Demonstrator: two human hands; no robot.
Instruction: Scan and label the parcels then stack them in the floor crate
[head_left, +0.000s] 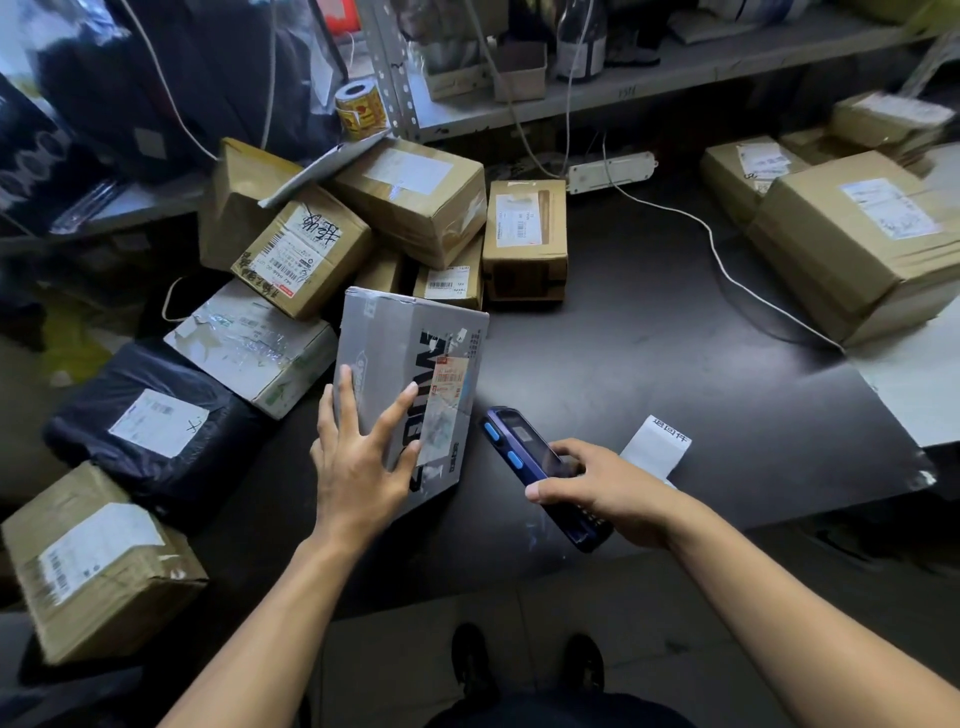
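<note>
Grey box (410, 379) steadied by spread left hand (358, 457); scanner (535, 467) clasped in right hand (602, 493). Scanner best aimed squarely at label (447, 395).

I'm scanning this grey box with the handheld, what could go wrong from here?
The left hand lies partly across the shipping label on the grey box, so the scanner in the right hand may misread. The printed slip lies loose and could get knocked away.
</note>
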